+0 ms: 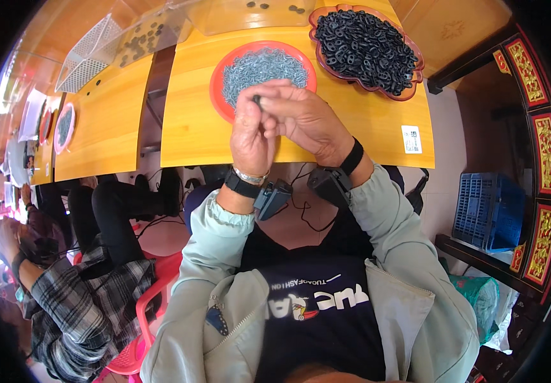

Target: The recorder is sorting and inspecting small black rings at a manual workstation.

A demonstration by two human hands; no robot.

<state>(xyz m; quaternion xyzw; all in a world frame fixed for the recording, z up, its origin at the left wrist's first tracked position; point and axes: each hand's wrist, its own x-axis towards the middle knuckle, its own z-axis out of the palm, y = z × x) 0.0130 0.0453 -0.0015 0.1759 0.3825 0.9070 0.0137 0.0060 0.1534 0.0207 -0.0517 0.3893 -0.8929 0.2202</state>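
My left hand (250,137) and my right hand (307,119) meet over the front of a round red plate (312,80). A small dark piece (257,100) sits between their fingertips, pinched from both sides; it looks like the black plastic parts nearby, though fingers cover much of it. The plate holds a heap of small silver metal pieces (264,67), thin and screw-like. To the right, a reddish-brown scalloped tray (353,82) is piled with black plastic parts (366,48), flat ovals with holes. Both wrists wear black bands with dark devices.
The yellow table (189,127) carries a white printed label (411,139). At the back stands a clear bin (224,18) with a few dark pieces. Left are a white basket (87,57) and a co-worker in a plaid sleeve (81,319). A blue crate (483,210) stands right.
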